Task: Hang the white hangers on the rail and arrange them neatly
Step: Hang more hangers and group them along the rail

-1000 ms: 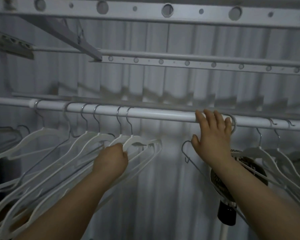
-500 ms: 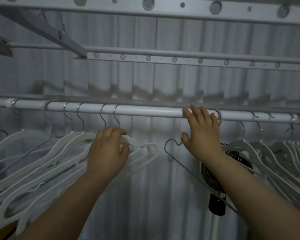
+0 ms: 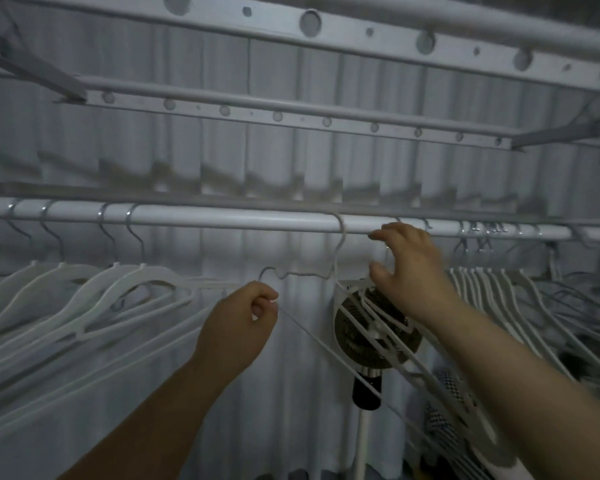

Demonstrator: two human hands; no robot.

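Hanging by its hook (image 3: 340,230) mid-span on the rail (image 3: 222,218), one thin hanger (image 3: 302,274): left hand (image 3: 238,327) pinches its shoulder, likely to square it; right hand (image 3: 413,268), slack-fingered and empty, beside the hook.

Left hand (image 3: 238,327), right hand (image 3: 413,268): both bare. Forearms bare from wrists down to frame edge. Light dim, picture slightly blurred; finer detail of fingers indistinct.

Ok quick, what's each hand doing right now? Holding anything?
Left hand: closed, pinching the thin wire hanger.
Right hand: open, fingers spread just under the rail.
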